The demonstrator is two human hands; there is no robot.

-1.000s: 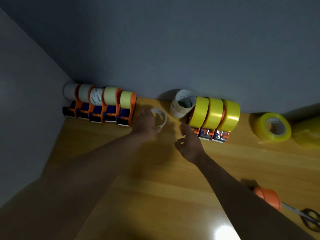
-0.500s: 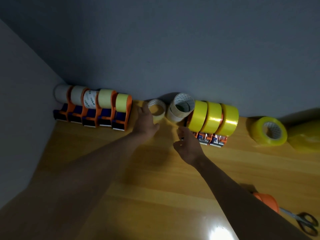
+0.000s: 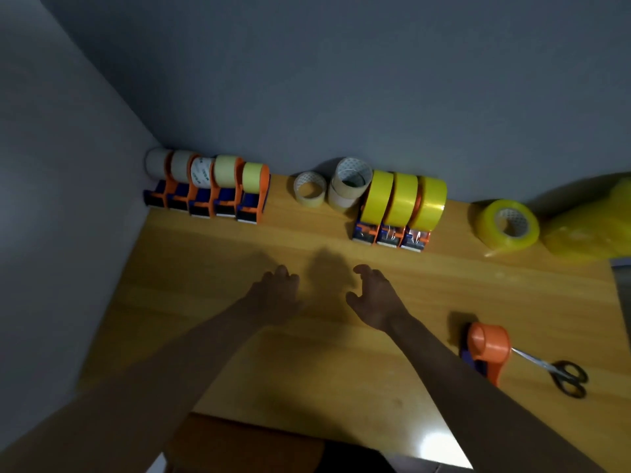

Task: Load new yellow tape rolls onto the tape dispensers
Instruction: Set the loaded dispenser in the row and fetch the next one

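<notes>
- Left hand (image 3: 273,295) over table (image 3: 307,353), fingers loosely curled, holds nothing.
- Right hand (image 3: 374,298) just beside it, apart; fingers relaxed, half spread, nothing in it.
- 3 yellow rolls (image 3: 403,199) sit on 3 dispensers (image 3: 389,235) at back wall, side by side, touching.
- Worn rolls (image 3: 211,170) on 5 dispensers w/ orange frames (image 3: 205,199) in left corner.
- Small core (image 3: 309,189) lies flat betw. the 2 groups; bigger cores (image 3: 350,184) stacked just right of it, touching the yellow set.
- Spare yellow roll (image 3: 507,225) far right, near yellow bag (image 3: 587,227).
- Empty dispenser (image 3: 486,349) near right forearm; scissors (image 3: 560,372) just beside it.
</notes>
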